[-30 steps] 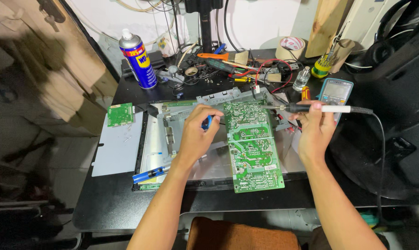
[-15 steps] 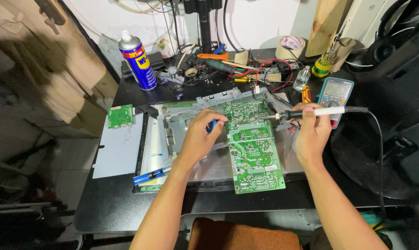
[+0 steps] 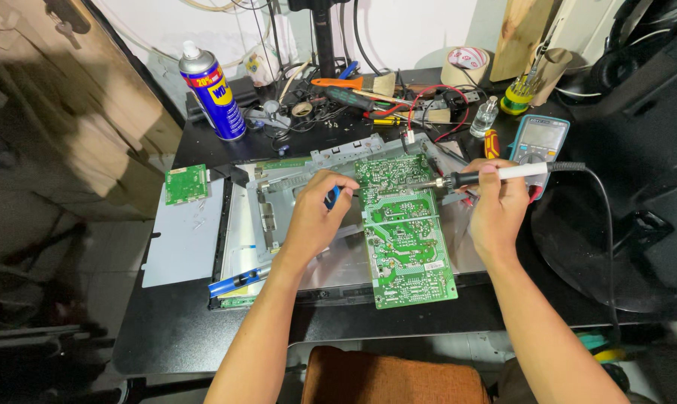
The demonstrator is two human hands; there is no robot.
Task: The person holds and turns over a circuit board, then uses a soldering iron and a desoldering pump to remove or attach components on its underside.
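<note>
A big green circuit board (image 3: 402, 232) lies flat on a grey metal panel (image 3: 338, 258), its long side pointing away. A soldering iron (image 3: 495, 174) with a white handle lies sideways, its tip touching the board's top right edge. A small blue tool (image 3: 331, 197) sits just left of the board.

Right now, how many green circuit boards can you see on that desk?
2 for sure: a large green board between both hands, and a small green board at far left. Green edges under the metal chassis may be more.
</note>
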